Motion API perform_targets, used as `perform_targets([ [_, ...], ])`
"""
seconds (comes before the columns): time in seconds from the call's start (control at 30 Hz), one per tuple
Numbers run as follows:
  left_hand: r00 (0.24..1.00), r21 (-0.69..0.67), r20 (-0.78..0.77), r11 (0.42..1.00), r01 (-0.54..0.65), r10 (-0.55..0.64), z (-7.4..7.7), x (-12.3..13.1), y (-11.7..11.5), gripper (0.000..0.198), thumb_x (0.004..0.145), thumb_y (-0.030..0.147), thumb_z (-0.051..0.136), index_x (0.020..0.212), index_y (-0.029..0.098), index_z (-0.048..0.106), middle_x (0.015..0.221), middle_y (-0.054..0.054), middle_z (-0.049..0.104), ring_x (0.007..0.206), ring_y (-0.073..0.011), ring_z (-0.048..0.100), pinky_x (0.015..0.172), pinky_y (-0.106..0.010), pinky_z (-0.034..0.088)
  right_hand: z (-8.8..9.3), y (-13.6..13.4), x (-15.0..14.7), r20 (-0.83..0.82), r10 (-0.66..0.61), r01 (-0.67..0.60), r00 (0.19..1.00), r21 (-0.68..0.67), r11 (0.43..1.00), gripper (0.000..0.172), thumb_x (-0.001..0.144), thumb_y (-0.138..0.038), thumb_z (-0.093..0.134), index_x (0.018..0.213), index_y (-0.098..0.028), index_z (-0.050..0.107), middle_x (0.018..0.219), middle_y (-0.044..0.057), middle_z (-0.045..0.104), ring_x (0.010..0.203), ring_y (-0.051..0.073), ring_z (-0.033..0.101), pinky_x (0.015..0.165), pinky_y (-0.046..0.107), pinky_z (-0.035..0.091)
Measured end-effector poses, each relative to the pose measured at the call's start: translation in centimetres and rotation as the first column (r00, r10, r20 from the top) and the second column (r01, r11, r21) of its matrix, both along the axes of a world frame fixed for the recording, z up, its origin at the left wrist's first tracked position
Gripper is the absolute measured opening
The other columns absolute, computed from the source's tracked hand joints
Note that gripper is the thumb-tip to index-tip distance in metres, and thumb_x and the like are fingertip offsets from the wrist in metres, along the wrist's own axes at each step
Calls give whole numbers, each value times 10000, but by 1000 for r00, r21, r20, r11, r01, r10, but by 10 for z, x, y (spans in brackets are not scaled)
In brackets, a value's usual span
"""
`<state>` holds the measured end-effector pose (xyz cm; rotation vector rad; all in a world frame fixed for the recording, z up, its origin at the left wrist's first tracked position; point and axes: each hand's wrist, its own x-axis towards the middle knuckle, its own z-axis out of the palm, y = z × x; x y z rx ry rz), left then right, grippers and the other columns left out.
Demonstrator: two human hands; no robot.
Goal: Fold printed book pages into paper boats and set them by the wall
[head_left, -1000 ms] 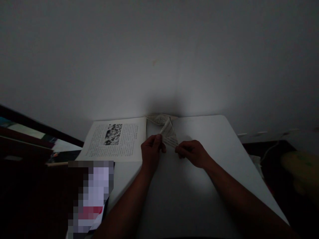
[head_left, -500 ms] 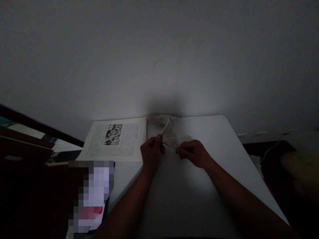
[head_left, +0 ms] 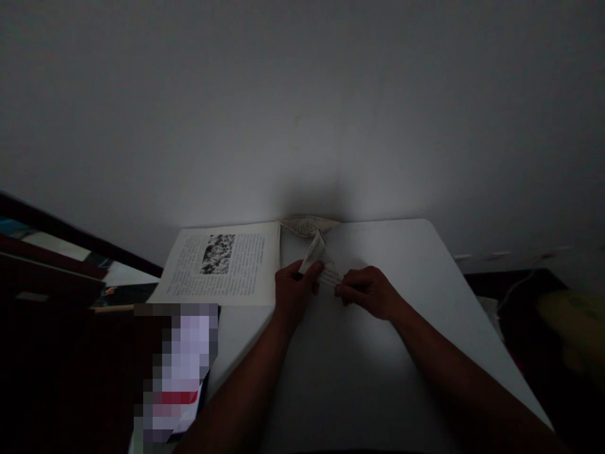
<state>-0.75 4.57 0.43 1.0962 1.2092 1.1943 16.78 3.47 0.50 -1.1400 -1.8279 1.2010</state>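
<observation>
The folded paper (head_left: 312,250) is off-white with dark print. By the far left corner of the white table (head_left: 425,290), pale pages (head_left: 258,268) carry grey text around a black-and-white picture (head_left: 218,254). At the far edge, a beige paper piece (head_left: 306,225) bears dark print; near the left edge, a pixelated screen (head_left: 191,343) is lilac with red.

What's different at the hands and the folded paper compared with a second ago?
The left hand has shifted slightly right, its thumb now farther over the folded paper, which looks narrower and turned. No release shows. The right hand still pinches the lower right corner; the printed pages lie as before.
</observation>
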Motion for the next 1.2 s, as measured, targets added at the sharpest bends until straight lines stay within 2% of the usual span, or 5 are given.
perform_targets([
  [0.47,999,2,-32,999,37,-37,0,1,-3,329,703,420,687,561,140,588,427,49,460,391,-63,391,389,-188,289,0,0,1,-42,-38,38,998,-11,999,320,817,-381,560,595,-158,618,525,-7,548,492,93,480,468,207,358],
  [0.7,963,3,-72,965,262,-261,1,2,-6,272,712,405,680,781,146,729,622,-27,657,525,-132,570,503,-228,427,-2,0,2,-133,-154,152,979,-29,988,347,798,-416,572,556,-167,578,491,-15,526,458,88,460,456,215,375],
  [0.8,951,6,-79,954,300,-298,0,1,-7,264,719,393,677,788,144,735,656,-35,674,559,-141,592,527,-229,436,-5,0,2,-171,-188,179,967,-66,982,341,776,-430,593,560,-168,570,477,-17,511,451,90,453,443,219,371],
  [0.97,952,8,-68,954,301,-300,-3,0,-6,248,718,379,683,721,133,715,591,-18,634,510,-119,551,494,-217,401,-10,0,3,-200,-157,133,967,-129,983,341,744,-443,639,568,-155,590,484,-22,491,456,87,438,436,222,350],
  [1.2,946,15,-64,947,320,-319,-6,0,-4,255,728,382,673,723,129,713,559,-8,600,488,-109,520,487,-222,382,-7,0,4,-237,-124,100,964,-112,989,317,778,-392,622,572,-152,605,491,-12,533,471,88,473,453,215,361],
])
